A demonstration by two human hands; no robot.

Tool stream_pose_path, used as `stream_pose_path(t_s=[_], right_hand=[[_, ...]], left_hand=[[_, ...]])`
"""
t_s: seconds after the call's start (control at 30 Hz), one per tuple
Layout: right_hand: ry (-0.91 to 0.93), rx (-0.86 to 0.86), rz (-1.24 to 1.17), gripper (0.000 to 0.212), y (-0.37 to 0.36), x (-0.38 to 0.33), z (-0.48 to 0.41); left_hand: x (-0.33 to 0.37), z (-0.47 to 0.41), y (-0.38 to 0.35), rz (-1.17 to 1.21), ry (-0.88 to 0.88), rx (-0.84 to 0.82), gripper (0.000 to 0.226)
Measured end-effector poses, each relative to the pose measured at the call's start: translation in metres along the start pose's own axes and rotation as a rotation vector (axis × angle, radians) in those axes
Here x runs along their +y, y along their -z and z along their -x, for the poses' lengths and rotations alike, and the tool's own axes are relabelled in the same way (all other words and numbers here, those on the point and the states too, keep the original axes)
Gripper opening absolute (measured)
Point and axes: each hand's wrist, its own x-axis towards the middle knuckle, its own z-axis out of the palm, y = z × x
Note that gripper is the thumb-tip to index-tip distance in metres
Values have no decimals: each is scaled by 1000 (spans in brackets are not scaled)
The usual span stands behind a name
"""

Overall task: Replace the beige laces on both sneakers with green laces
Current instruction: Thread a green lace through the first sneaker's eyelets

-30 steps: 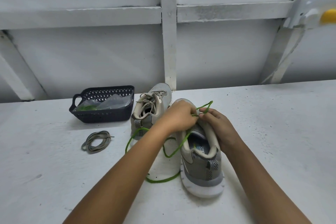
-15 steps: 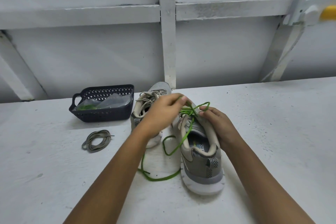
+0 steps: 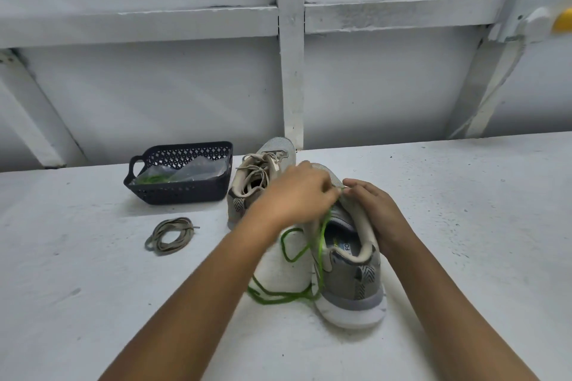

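Closely, left hand [image 3: 297, 195], right hand [image 3: 377, 213] pinching green lace [image 3: 291, 297]

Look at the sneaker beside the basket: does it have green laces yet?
No: that sneaker wears beige laces, next to the basket.

On the white painted desk [image 3: 464, 226] the nearer grey mesh sneaker [image 3: 353, 284] stands heel toward 6 o'clock. At its 11 o'clock, just beside it, stands the other grey sneaker with beige laces [image 3: 239, 206]. The dark latticed plastic basket [image 3: 182, 193] sits at 10 o'clock, a clear plastic bag [image 3: 198, 168] in it. The coiled beige lace [image 3: 155, 240] lies at 9 o'clock, before the basket. The thin green lace [image 3: 278, 298] trails onto the desk at 8 o'clock.
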Motion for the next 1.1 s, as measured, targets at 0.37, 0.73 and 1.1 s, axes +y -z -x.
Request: stream_pose_path(t_s=[0.37, 0.73, 1.1], right_hand=[[11, 65, 16, 16, -3, -2, 1], [14, 80, 56, 12, -3, -1, 1], [5, 41, 131, 13, -3, -3, 2]], left_hand=[[1, -10, -26, 119, 27, 80, 21], [-6, 25, -22, 247, -62, -125, 22], [-21, 40, -4, 434, 7, -24, 14]])
